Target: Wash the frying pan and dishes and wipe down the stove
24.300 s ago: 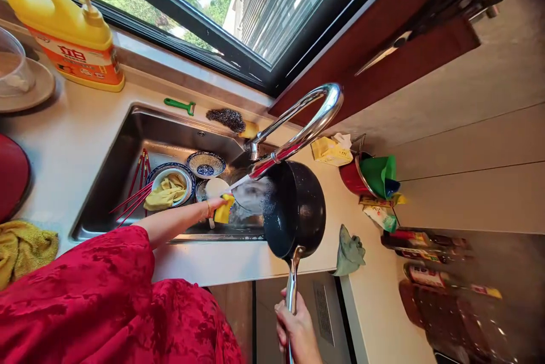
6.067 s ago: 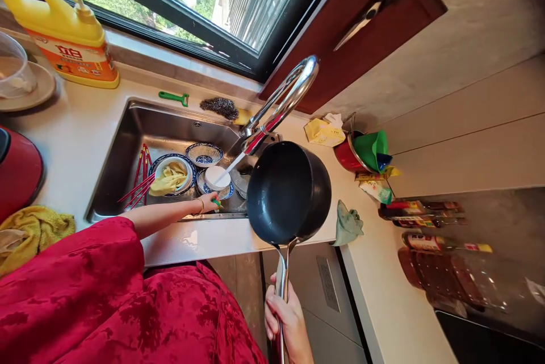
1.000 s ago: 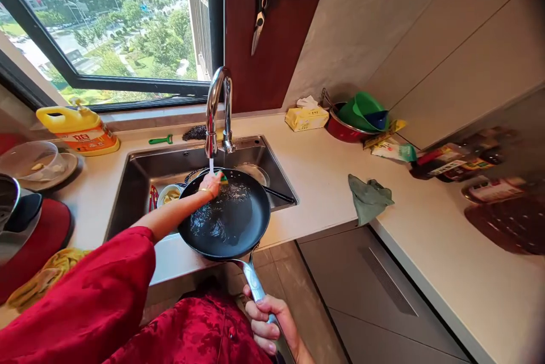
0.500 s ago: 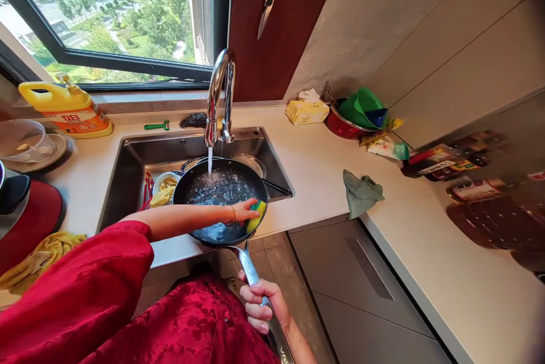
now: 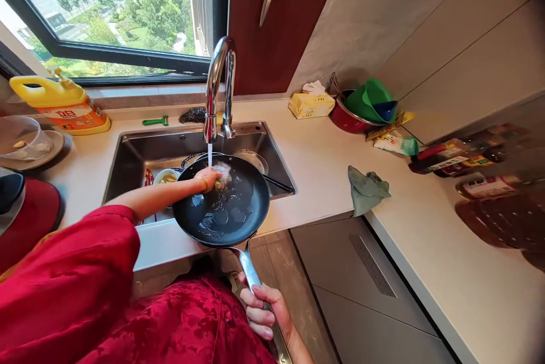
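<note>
Right hand [image 5: 260, 312] clamps the steel handle [image 5: 249, 268] of a black frying pan [image 5: 225, 217]; left hand [image 5: 206, 178], well apart, presses a foamy sponge [image 5: 221, 174] inside it beneath the faucet [image 5: 216, 91]

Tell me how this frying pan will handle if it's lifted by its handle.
The frying pan will probably feel front-heavy: its wide body sits far out on a long, slim metal handle, gripped by the right hand. Its wet, smooth inside looks slippery, and the water in it could slosh.

Home kitchen, stainless sink [image 5: 140, 148], chrome faucet [image 5: 212, 91]
</note>
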`<state>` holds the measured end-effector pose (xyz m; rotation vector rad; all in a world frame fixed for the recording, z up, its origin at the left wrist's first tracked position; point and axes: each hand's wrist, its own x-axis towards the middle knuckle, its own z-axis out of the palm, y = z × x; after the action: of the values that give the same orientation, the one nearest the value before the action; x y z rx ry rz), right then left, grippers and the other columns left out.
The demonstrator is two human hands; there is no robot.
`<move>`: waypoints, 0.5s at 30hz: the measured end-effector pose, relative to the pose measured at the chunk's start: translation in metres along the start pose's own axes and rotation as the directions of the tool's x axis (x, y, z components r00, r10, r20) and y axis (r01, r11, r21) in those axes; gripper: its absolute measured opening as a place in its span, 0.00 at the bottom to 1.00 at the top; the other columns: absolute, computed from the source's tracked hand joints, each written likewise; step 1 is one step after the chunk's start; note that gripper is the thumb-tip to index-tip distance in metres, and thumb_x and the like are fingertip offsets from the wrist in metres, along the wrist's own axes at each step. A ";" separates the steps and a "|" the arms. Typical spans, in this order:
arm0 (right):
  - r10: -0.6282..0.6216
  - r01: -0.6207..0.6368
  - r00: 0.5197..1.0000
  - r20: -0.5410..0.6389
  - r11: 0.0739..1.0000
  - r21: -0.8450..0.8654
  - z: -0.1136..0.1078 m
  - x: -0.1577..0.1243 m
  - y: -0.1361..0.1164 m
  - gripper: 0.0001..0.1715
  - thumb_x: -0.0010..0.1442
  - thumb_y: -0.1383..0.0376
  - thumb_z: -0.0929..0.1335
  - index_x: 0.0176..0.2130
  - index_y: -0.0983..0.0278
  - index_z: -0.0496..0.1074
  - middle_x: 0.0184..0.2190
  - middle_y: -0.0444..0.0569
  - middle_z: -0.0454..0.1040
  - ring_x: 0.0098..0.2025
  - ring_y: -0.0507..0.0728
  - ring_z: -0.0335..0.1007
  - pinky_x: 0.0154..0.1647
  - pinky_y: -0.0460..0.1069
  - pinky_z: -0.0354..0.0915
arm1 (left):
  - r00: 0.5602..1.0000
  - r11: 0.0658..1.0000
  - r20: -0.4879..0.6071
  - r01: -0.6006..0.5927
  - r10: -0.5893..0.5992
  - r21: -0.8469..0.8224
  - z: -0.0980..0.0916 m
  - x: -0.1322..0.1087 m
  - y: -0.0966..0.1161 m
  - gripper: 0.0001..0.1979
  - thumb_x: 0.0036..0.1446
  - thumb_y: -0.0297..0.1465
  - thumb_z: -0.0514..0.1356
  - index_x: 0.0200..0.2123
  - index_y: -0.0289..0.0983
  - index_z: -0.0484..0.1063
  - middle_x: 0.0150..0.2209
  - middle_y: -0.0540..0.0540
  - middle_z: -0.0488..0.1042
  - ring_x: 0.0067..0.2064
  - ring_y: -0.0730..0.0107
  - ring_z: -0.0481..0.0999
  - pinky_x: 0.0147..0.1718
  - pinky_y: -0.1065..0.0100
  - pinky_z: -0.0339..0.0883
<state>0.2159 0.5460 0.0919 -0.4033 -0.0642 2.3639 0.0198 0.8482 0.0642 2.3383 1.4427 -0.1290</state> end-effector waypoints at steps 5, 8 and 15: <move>-0.009 0.007 0.999 -0.052 0.999 -0.047 0.015 0.005 -0.008 0.13 0.54 0.67 0.65 0.41 0.65 0.64 0.18 0.32 0.55 0.11 0.40 0.33 0.09 0.38 0.48 | 0.987 0.990 0.073 -0.143 0.143 -0.017 0.019 0.016 0.086 0.19 0.57 0.35 0.54 0.53 0.46 0.68 0.45 0.41 0.69 0.42 0.60 0.72 0.42 0.64 0.65; -0.016 0.012 0.998 -0.059 0.998 -0.065 0.025 0.008 -0.019 0.12 0.54 0.69 0.64 0.41 0.65 0.65 0.18 0.32 0.54 0.11 0.41 0.32 0.08 0.38 0.48 | 0.913 0.939 0.218 -0.334 0.344 -0.083 0.025 -0.009 0.108 0.21 0.54 0.34 0.57 0.53 0.44 0.68 0.44 0.42 0.71 0.42 0.61 0.73 0.42 0.65 0.65; -0.108 0.067 0.966 -0.234 0.982 -0.176 0.061 0.007 -0.061 0.12 0.52 0.68 0.67 0.40 0.66 0.66 0.18 0.32 0.54 0.12 0.40 0.32 0.09 0.37 0.45 | 0.829 0.905 0.362 -0.396 0.426 -0.156 0.012 -0.030 0.038 0.13 0.44 0.25 0.63 0.36 0.41 0.76 0.36 0.48 0.77 0.38 0.65 0.74 0.39 0.69 0.67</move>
<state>0.2327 0.5992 0.1581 -0.7534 -0.1621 2.2120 0.0408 0.8036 0.0721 2.3329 0.7216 -0.3869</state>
